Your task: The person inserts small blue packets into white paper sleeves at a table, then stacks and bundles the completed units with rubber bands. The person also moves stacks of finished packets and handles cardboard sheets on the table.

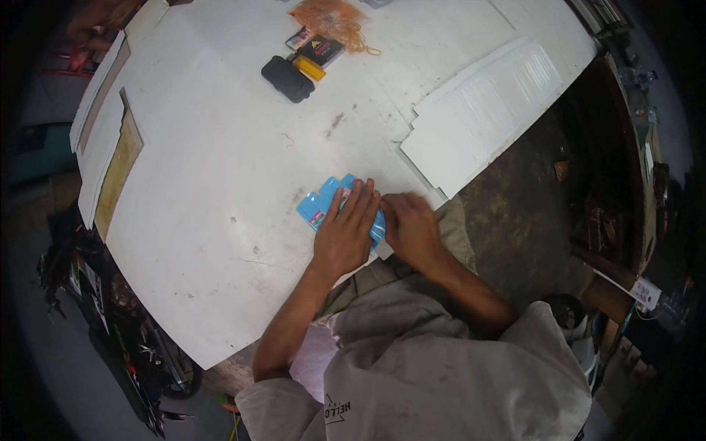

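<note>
A flat blue printed carton (pixel 312 211) with cut tabs along its far side lies near the front edge of the white table. My left hand (pixel 345 234) rests flat across it, fingers stretched out and covering much of its middle. At the carton's right edge, my right hand (pixel 413 228) is closed with curled fingers and seems to pinch that edge; the fingertips are partly hidden and slightly blurred.
White flat sheets (pixel 493 110) lie along the table's right side. Farther back are a black case (pixel 287 79), a yellow lighter-like item (pixel 309 67), a small black box (pixel 321 50) and an orange plastic bag (pixel 329 18). A motorcycle (pixel 125 338) stands at left.
</note>
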### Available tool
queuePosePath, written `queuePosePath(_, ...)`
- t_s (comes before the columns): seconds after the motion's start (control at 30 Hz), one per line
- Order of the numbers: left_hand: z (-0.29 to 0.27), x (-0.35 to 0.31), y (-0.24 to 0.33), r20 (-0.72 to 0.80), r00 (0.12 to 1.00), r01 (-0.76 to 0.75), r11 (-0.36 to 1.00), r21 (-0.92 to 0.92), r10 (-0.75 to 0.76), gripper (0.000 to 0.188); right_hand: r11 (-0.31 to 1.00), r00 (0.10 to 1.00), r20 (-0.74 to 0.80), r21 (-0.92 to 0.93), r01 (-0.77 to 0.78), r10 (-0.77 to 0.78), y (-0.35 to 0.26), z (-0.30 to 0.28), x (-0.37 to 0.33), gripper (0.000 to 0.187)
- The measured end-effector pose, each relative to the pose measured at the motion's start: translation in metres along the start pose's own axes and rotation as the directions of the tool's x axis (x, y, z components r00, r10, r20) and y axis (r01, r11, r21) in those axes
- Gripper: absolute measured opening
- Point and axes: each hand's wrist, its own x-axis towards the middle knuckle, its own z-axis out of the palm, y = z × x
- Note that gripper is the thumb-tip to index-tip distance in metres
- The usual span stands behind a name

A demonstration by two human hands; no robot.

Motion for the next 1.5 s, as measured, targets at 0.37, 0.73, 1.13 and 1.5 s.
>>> queuePosePath(0.37,0.018,-0.002,-0.006,-0.171,0.985,-0.021,0.970,-0.243,-0.021,0.058,0.952,0.960,-0.244,-0.300,0.060,-0.137,0.008,-0.015,0.007,0.052)
queuePosePath(0.73,-0.004,0.003,0.000,0.043,0.999,-0.019,0.999,0.030,0.018,0.073,0.996,0.989,-0.124,0.028,-0.082,0.085,-0.019,-0.020,-0.009,0.020)
queuePosePath(1.13,-0.002,-0.018,-0.007,-0.130,0.990,0.039,0.991,-0.125,-0.056,0.060,0.973,0.972,-0.236,0.217,0.073,-0.020,0.011,-0.002,-0.003,0.043)
queuePosePath(1.5,0.000,-0.001,-0.002,-0.109,0.989,0.086,0.985,-0.151,-0.103,0.058,0.958,0.935,-0.278,-0.243,0.151,-0.218,0.004,-0.015,0.017,0.041)
